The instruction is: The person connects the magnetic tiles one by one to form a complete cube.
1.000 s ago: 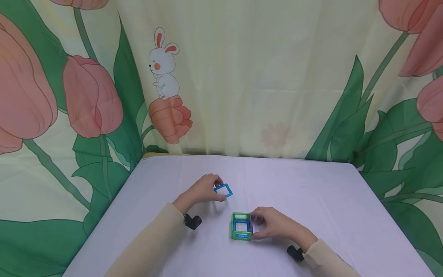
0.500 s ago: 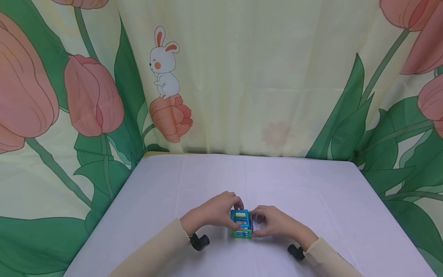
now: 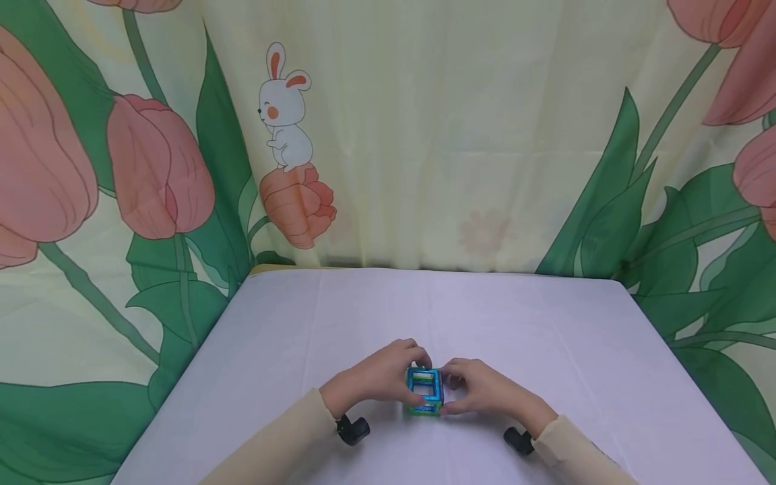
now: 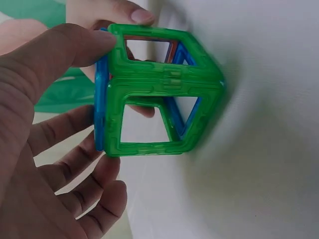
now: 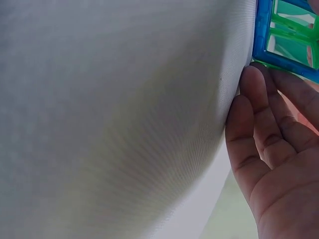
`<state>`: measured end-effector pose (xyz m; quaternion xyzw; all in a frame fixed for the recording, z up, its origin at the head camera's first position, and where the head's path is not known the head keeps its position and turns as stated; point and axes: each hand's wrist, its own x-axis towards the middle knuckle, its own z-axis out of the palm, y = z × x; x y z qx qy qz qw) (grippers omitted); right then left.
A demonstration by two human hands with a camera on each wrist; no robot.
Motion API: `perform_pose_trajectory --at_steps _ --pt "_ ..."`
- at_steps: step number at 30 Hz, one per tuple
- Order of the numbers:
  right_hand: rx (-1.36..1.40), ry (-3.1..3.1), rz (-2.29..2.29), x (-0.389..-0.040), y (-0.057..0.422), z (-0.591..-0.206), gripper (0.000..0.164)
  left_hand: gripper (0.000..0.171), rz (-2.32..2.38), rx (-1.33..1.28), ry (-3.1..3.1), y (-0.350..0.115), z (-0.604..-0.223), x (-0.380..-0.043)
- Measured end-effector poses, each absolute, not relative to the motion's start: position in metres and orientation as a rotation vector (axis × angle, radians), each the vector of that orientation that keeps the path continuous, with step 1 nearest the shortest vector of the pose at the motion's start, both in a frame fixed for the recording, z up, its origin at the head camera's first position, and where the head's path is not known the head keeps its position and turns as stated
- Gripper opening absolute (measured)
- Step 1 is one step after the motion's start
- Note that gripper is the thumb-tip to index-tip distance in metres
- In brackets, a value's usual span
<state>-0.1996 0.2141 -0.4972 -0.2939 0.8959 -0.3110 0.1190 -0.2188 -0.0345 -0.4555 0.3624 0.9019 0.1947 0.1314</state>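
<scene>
A small cube of magnetic tiles (image 3: 432,409) stands on the table, with open square frames for sides. In the left wrist view its green tiles (image 4: 167,77) face the camera, with blue and reddish ones behind. A blue square magnetic tile (image 3: 438,385) lies over its top. My left hand (image 3: 388,372) pinches this tile from the left, thumb at the near edge and fingers at the far edge. From the right, my right hand (image 3: 485,391) holds the cube between thumb and fingers. A blue side tile (image 5: 286,63) shows by the right fingertips in the right wrist view.
A white cloth covers the table (image 3: 515,316). Behind it hangs a curtain (image 3: 424,135) printed with tulips and a rabbit. Each wrist wears a small black camera, the left one (image 3: 353,430) close to the tabletop and the right one (image 3: 518,441) likewise.
My left hand has brought the blue tile rightward and toward me, from beyond the cube onto its top. It tilted at first and now lies flat. The right hand has stayed at the cube.
</scene>
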Motion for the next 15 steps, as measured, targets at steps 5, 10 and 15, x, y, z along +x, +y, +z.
perform_pose_trajectory --at_steps 5,10,15 --pt "-0.865 2.605 -0.910 -0.200 0.212 -0.497 0.064 0.053 0.632 1.033 2.594 -0.038 -0.459 -0.218" --pt "-0.867 2.607 -0.905 -0.200 0.213 -0.497 0.062 0.054 0.649 1.055 2.579 -0.038 -0.460 -0.218" --pt "-0.862 2.525 -0.926 -0.204 0.220 -0.492 0.062 0.051 0.677 1.066 2.571 -0.043 -0.460 -0.228"
